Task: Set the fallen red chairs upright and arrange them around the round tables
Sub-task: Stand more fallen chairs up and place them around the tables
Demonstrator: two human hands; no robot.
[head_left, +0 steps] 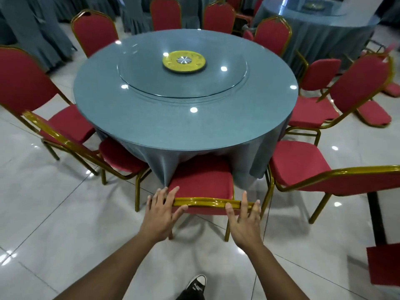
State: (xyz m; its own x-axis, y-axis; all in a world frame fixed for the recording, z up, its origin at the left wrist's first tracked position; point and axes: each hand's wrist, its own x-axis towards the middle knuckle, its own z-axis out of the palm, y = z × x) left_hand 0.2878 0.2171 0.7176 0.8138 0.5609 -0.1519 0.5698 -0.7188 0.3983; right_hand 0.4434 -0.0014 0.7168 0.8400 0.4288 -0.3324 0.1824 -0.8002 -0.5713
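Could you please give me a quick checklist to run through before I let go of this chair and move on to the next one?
1. Chair in front stands upright: ok.
2. Its seat is tucked to the table edge, under the hanging blue tablecloth: ok.
3. Left hand and right hand are on the gold backrest rail, fingers open, no firm grasp: ok to release.
4. All four legs flat on the floor: cannot tell, front legs hidden.
5. Spacing to neighbouring chairs looks even: ok.
6. No fallen chairs left: not ok, fallen chairs lie on the floor at far right.
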